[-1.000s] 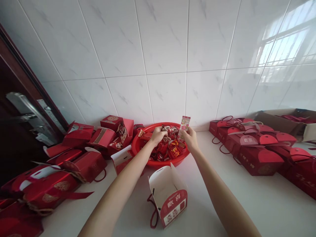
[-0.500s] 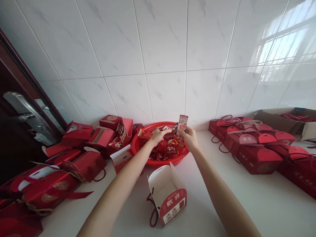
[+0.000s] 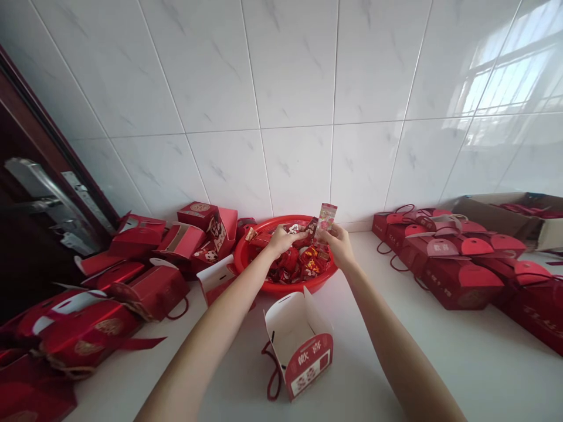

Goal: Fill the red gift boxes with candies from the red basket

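A red plastic basket [image 3: 316, 285] filled with wrapped sweets [image 3: 288, 261] stands against the wall. Over its right side, my right hand [image 3: 341, 245] pinches a small pink-and-clear candy packet [image 3: 326, 218], held upright. My left hand [image 3: 281, 241] is over the middle of the basket, its fingers closed and the thumb pointing right. A dark red wrapped sweet [image 3: 312, 225] shows just past that thumb; whether the left hand grips it is unclear. Nearer me, between my forearms, sits an open-topped red and white gift box [image 3: 310, 366] with a red cord handle.
Several red gift boxes [image 3: 152, 293] crowd the left side, by a dark door with a metal handle [image 3: 48, 193]. More closed red boxes [image 3: 457, 281] fill the right. Behind them is a cardboard carton [image 3: 548, 231]. Another opened box [image 3: 215, 280] touches the basket's left front.
Both hands stay over the basket, nearly in place. The left fingers have shifted slightly, and the dark red sweet beside the packet shows a little more clearly. The box has not moved.
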`<state>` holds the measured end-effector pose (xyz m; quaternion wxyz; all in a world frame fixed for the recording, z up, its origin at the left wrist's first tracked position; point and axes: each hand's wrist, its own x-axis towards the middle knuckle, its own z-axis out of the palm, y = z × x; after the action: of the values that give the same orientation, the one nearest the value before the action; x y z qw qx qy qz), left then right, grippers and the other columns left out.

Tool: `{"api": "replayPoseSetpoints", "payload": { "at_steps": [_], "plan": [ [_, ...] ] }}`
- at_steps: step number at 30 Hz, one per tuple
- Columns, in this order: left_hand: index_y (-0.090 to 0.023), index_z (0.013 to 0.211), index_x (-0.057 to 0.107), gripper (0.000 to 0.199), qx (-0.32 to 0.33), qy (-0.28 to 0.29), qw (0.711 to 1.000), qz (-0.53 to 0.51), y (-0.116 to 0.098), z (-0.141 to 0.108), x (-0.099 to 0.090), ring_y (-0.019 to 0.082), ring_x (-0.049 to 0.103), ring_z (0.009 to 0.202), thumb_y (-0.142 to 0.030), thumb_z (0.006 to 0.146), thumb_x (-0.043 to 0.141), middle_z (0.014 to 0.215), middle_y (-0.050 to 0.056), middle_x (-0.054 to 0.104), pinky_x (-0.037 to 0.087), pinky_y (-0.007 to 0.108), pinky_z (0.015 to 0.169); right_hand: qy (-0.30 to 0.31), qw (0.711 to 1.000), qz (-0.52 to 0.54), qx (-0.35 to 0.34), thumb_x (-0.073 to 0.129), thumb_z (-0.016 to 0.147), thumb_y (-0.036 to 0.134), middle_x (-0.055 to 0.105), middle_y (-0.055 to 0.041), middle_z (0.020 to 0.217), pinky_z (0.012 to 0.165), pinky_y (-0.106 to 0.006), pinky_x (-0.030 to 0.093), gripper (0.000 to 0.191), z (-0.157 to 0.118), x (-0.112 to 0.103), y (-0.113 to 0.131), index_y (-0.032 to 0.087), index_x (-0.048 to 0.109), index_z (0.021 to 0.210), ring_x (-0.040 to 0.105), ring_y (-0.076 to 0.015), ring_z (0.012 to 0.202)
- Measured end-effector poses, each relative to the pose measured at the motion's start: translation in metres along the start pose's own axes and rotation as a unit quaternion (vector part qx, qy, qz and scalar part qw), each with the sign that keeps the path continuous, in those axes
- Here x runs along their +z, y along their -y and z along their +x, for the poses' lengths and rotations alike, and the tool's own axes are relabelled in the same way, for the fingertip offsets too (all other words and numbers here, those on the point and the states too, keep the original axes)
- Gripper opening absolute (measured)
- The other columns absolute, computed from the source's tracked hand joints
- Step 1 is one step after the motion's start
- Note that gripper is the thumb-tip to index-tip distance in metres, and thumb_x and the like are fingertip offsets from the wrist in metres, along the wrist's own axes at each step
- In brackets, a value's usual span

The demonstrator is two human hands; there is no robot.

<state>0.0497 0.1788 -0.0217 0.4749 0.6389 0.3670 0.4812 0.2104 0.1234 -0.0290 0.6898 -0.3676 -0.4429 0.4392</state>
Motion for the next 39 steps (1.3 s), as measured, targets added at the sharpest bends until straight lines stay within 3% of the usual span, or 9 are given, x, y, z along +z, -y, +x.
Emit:
{"api": "replayPoseSetpoints", "payload": {
  "at_steps": [7, 12, 17, 23, 27, 29, 33, 36, 39],
  "plan": [
    [-0.021, 0.086, 0.079, 0.043, 0.008, -0.006, 1.0, -0.017, -0.006, -0.003, 0.002, 0.027, 0.072, 0.094, -0.047, 0.054, 0.089, 0.087, 0.003, 0.079, 0.052, 0.038, 0.091, -0.01, 1.0, 0.021, 0.014, 0.08, 0.06, 0.038, 0.071, 0.0009, 0.071, 0.056, -0.03, 0.055, 0.037, 0.003, -0.003, -0.003, 0.021, 0.059, 0.085, 0.065, -0.0168, 0.059],
    [-0.019, 0.09, 0.079, 0.047, 0.002, 0.043, 0.999, -0.007, -0.011, -0.008, 0.003, 0.027, 0.072, 0.088, -0.047, 0.055, 0.089, 0.086, 0.004, 0.079, 0.053, 0.041, 0.089, 0.02, 0.999, 0.031, 0.028, 0.084, 0.057, 0.037, 0.073, -0.0021, 0.074, 0.059, -0.032, 0.058, 0.039, 0.001, -0.002, 0.001, 0.019, 0.065, 0.085, 0.069, -0.0198, 0.063],
    [-0.017, 0.095, 0.078, 0.048, 0.004, 0.066, 0.997, 0.041, -0.011, -0.01, 0.006, 0.027, 0.072, 0.088, -0.055, 0.065, 0.081, 0.091, 0.007, 0.078, 0.054, 0.041, 0.087, 0.023, 0.999, 0.032, 0.035, 0.086, 0.055, 0.038, 0.072, -0.0024, 0.07, 0.058, -0.032, 0.057, 0.038, 0.0, -0.001, 0.003, 0.017, 0.068, 0.081, 0.068, -0.0197, 0.062],
    [-0.014, 0.106, 0.072, 0.04, 0.002, -0.022, 0.977, 0.211, 0.0, 0.0, -0.004, 0.032, 0.068, 0.102, -0.047, 0.086, 0.062, 0.101, 0.014, 0.075, 0.051, 0.046, 0.093, -0.067, 0.997, 0.03, 0.032, 0.081, 0.063, 0.036, 0.067, 0.0018, 0.063, 0.052, -0.026, 0.052, 0.028, 0.005, -0.001, -0.002, 0.018, 0.064, 0.077, 0.063, -0.0155, 0.057],
    [-0.013, 0.125, 0.062, 0.045, 0.023, -0.068, 0.932, 0.355, 0.003, 0.005, -0.009, 0.038, 0.053, 0.126, -0.025, 0.081, 0.066, 0.128, 0.019, 0.063, 0.037, 0.056, 0.109, -0.119, 0.991, 0.052, 0.034, 0.074, 0.07, 0.034, 0.067, 0.0034, 0.066, 0.051, -0.026, 0.053, 0.023, 0.007, 0.0, -0.002, 0.022, 0.059, 0.081, 0.064, -0.0154, 0.059],
    [-0.017, 0.122, 0.065, 0.041, 0.049, -0.017, 0.911, 0.409, 0.002, 0.004, -0.001, 0.034, 0.049, 0.131, -0.019, 0.08, 0.064, 0.132, 0.015, 0.061, 0.034, 0.05, 0.113, -0.132, 0.989, 0.064, 0.031, 0.073, 0.071, 0.033, 0.066, 0.0047, 0.066, 0.052, -0.025, 0.053, 0.022, 0.008, 0.001, -0.002, 0.023, 0.057, 0.081, 0.064, -0.0147, 0.059],
    [-0.027, 0.1, 0.076, 0.026, 0.071, 0.2, 0.854, 0.475, 0.004, -0.003, 0.027, 0.024, 0.064, 0.112, -0.02, 0.076, 0.07, 0.115, 0.003, 0.071, 0.047, 0.031, 0.099, -0.138, 0.987, 0.082, 0.023, 0.073, 0.07, 0.035, 0.062, 0.0062, 0.063, 0.055, -0.026, 0.053, 0.024, 0.008, 0.002, -0.002, 0.023, 0.054, 0.079, 0.061, -0.0136, 0.058],
    [-0.032, 0.097, 0.077, 0.026, 0.055, 0.302, 0.798, 0.518, 0.01, -0.008, 0.041, 0.026, 0.065, 0.107, -0.027, 0.072, 0.075, 0.113, 0.003, 0.071, 0.049, 0.034, 0.094, -0.136, 0.987, 0.084, 0.018, 0.073, 0.069, 0.036, 0.062, 0.0059, 0.063, 0.055, -0.026, 0.052, 0.025, 0.008, 0.002, -0.003, 0.023, 0.055, 0.08, 0.06, -0.0132, 0.058],
    [-0.032, 0.101, 0.077, 0.024, 0.036, 0.322, 0.765, 0.556, 0.017, -0.009, 0.042, 0.033, 0.062, 0.113, -0.036, 0.079, 0.068, 0.115, 0.009, 0.07, 0.047, 0.044, 0.095, -0.134, 0.988, 0.081, 0.012, 0.074, 0.066, 0.036, 0.063, 0.0053, 0.066, 0.057, -0.025, 0.051, 0.027, 0.007, 0.001, -0.004, 0.022, 0.057, 0.081, 0.06, -0.0133, 0.061]
  ]
}}
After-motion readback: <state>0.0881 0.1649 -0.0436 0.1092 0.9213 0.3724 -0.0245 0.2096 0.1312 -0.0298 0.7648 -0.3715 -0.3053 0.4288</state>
